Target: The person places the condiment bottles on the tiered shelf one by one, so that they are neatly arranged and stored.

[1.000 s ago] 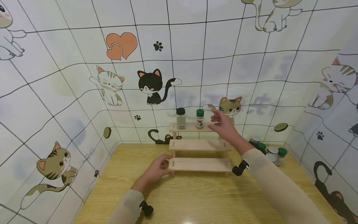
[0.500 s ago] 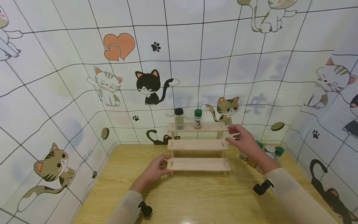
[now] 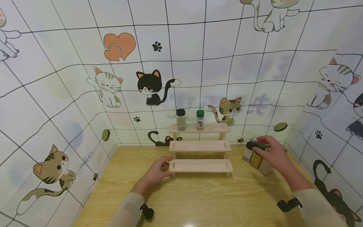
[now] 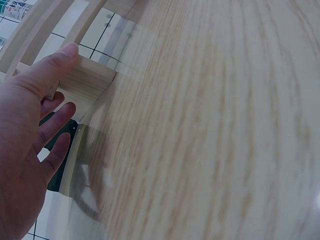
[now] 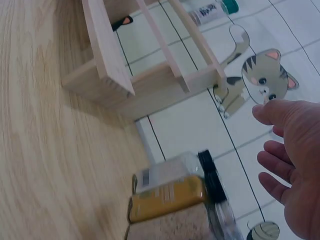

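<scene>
A three-tier wooden shelf rack (image 3: 200, 165) stands on the table. My left hand (image 3: 157, 172) holds the left end of its lowest board, with the thumb (image 4: 64, 54) over the board's end and the other fingers beyond it. On the top tier are a black-capped spice jar (image 3: 181, 122) and a green-capped spice bottle (image 3: 199, 121). Over the cluster of jars at the right hovers my right hand (image 3: 274, 155), its fingers loosely bent and nothing between them. Below it stand a pale-filled jar (image 5: 167, 174), a yellow spice jar (image 5: 167, 199) and a speckled spice jar (image 5: 172, 224).
More jars behind the right hand are mostly covered by it. The wood-grained table (image 3: 198, 201) meets a tiled-pattern wall covering (image 3: 195, 69) with cartoon cats close behind the rack. Another such wall (image 3: 326, 113) rises to the right of the jars.
My right hand has moved from beside the green-capped bottle on the top tier, rightward and down to the jars. The left hand keeps its place on the lowest board.
</scene>
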`<state>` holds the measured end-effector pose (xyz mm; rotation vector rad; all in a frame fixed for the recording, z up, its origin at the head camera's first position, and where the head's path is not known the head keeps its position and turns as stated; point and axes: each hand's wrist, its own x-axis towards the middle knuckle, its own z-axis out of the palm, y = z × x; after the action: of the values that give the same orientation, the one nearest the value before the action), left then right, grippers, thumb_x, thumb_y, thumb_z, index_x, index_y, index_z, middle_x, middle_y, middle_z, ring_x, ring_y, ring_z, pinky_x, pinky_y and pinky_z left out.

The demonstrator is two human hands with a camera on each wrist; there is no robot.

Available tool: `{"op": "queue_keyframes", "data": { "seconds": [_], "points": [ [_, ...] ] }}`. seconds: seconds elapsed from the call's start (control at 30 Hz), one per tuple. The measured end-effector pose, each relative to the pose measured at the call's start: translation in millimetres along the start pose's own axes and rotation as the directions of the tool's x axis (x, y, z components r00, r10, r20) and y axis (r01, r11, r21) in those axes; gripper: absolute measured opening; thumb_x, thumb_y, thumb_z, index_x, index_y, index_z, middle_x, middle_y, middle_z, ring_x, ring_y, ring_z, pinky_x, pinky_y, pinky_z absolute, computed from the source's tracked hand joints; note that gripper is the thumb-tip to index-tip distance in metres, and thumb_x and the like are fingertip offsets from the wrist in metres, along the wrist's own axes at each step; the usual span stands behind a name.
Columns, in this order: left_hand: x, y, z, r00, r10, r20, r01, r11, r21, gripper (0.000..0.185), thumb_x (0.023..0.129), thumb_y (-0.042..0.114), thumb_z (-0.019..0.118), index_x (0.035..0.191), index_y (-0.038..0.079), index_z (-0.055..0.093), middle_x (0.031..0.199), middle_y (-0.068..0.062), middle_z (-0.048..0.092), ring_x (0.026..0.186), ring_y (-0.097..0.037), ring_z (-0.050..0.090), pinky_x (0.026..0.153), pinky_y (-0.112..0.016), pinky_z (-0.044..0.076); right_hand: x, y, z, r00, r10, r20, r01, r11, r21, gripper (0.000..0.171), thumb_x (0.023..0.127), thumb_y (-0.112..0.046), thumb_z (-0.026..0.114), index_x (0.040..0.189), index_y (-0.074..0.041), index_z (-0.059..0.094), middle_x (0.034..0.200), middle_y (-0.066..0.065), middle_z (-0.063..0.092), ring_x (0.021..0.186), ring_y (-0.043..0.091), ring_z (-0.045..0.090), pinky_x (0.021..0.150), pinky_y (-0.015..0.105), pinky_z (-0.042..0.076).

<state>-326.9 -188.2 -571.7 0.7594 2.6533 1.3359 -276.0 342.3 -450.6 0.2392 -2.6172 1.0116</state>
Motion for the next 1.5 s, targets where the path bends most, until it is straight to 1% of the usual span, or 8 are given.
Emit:
{"op": "queue_keyframes", "data": {
  "seconds": [0.13, 0.27, 0.5, 0.67, 0.9, 1.1, 1.23, 1.5],
  "points": [
    [-0.4, 1.1, 0.2, 1.0, 0.01, 0.004, -0.01, 1.0, 0.003, 0.076, 0.085, 0.048, 0.08, 0.149, 0.021, 0.05, 0.139, 0.008, 0.052, 0.116, -0.016, 0.057, 0.1, -0.048, 0.047, -9, 18, -5, 0.998, -0.015, -0.062, 0.013, 0.999, -0.036, 0.049, 0.099, -0.029, 0.069, 0.134, 0.001, 0.054, 0.127, 0.023, 0.053, 0.115, 0.042, 0.052, 0.091, 0.057, 0.043],
    [-0.7, 1.2, 0.6, 1.0, 0.006, 0.005, -0.006, 1.0, 0.01, 0.076, 0.085, 0.049, 0.079, 0.149, 0.022, 0.05, 0.138, 0.008, 0.052, 0.116, -0.016, 0.057, 0.1, -0.047, 0.047, -19, 31, -8, 0.996, -0.006, -0.087, 0.002, 0.999, -0.05, 0.047, 0.098, -0.027, 0.07, 0.132, 0.003, 0.057, 0.127, 0.024, 0.052, 0.113, 0.042, 0.051, 0.087, 0.054, 0.044],
    [-0.2, 1.1, 0.2, 1.0, -0.014, 0.0, 0.014, 1.0, 0.001, 0.076, 0.083, 0.051, 0.08, 0.148, 0.025, 0.05, 0.138, 0.01, 0.052, 0.117, -0.016, 0.057, 0.1, -0.048, 0.047, -33, 55, -5, 0.991, 0.008, -0.137, -0.018, 0.997, -0.073, 0.05, 0.094, -0.024, 0.075, 0.131, 0.004, 0.057, 0.12, 0.022, 0.054, 0.104, 0.036, 0.052, 0.077, 0.025, 0.044],
    [0.2, 0.0, -0.1, 0.999, -0.038, -0.007, 0.038, 0.999, -0.003, 0.076, 0.082, 0.052, 0.081, 0.147, 0.028, 0.051, 0.136, 0.012, 0.053, 0.117, -0.016, 0.057, 0.099, -0.047, 0.047, -39, 68, 5, 0.983, 0.066, -0.174, -0.082, 0.993, -0.084, 0.058, 0.093, -0.03, 0.077, 0.134, 0.003, 0.054, 0.117, 0.02, 0.052, 0.103, 0.033, 0.05, 0.074, 0.033, 0.042],
    [-0.1, 1.9, -0.2, 0.999, -0.032, -0.003, 0.032, 0.999, -0.003, 0.077, 0.082, 0.05, 0.081, 0.148, 0.024, 0.051, 0.137, 0.011, 0.052, 0.117, -0.016, 0.057, 0.1, -0.047, 0.046, -47, 77, 17, 0.973, 0.096, -0.212, -0.118, 0.988, -0.095, 0.066, 0.092, -0.031, 0.077, 0.14, 0.004, 0.049, 0.115, 0.021, 0.05, 0.101, 0.033, 0.047, 0.072, 0.032, 0.037],
    [-0.4, 2.8, 0.3, 1.0, -0.018, -0.004, 0.018, 1.0, -0.011, 0.076, 0.083, 0.049, 0.081, 0.148, 0.024, 0.05, 0.138, 0.009, 0.052, 0.117, -0.017, 0.057, 0.101, -0.049, 0.046, -56, 78, 27, 0.958, 0.165, -0.234, -0.186, 0.98, -0.07, 0.073, 0.094, -0.036, 0.074, 0.149, -0.001, 0.042, 0.129, 0.028, 0.04, 0.108, 0.041, 0.05, 0.074, 0.044, 0.042],
    [-0.6, 1.9, 0.4, 1.0, 0.0, -0.008, 0.0, 1.0, -0.002, 0.075, 0.084, 0.048, 0.08, 0.148, 0.022, 0.05, 0.138, 0.007, 0.052, 0.116, -0.018, 0.058, 0.099, -0.049, 0.047, -61, 79, 34, 0.951, 0.19, -0.244, -0.211, 0.975, -0.065, 0.073, 0.095, -0.039, 0.072, 0.151, -0.005, 0.039, 0.13, 0.029, 0.035, 0.108, 0.043, 0.049, 0.072, 0.047, 0.042],
    [0.2, 1.8, -0.5, 1.0, -0.005, -0.007, 0.005, 1.0, -0.003, 0.075, 0.083, 0.047, 0.082, 0.147, 0.023, 0.051, 0.137, 0.011, 0.052, 0.115, -0.014, 0.058, 0.1, -0.046, 0.047, -66, 85, 52, 0.943, 0.227, -0.244, -0.242, 0.97, -0.031, 0.074, 0.097, -0.034, 0.07, 0.157, -0.013, 0.031, 0.133, 0.029, 0.037, 0.114, 0.046, 0.046, 0.087, 0.066, 0.043]
  ]
}}
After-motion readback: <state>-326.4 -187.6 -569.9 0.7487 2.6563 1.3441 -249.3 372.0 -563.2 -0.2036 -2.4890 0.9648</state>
